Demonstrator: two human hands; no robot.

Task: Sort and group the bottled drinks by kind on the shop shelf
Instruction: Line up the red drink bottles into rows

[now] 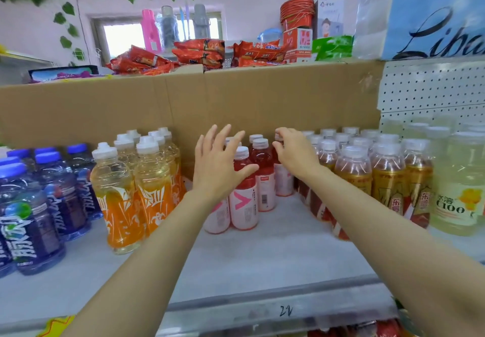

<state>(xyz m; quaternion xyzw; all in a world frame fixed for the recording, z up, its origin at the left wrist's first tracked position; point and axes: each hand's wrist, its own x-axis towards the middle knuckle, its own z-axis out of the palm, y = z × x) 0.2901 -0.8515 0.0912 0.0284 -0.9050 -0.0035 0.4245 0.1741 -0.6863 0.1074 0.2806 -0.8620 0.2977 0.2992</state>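
On the white shelf (262, 255) stand groups of bottled drinks. Blue bottles (39, 205) fill the far left, with orange-labelled yellow drinks (136, 187) beside them. Red drinks with pink labels (245, 200) stand in the middle. Amber drinks with red and gold labels (372, 176) are right of them, and pale C100 bottles (456, 192) are at the far right. My left hand (219, 163) hovers with fingers spread in front of the red bottles. My right hand (295, 153) has its fingers curled over the cap of a back red bottle, which it mostly hides.
A brown cardboard wall (183, 105) backs the shelf. Snack packets (199, 53) lie on the level above. A white pegboard (430, 87) is at the right, with a blue-and-white tissue pack (430, 13) above it. The shelf front edge (286, 310) carries a handwritten number.
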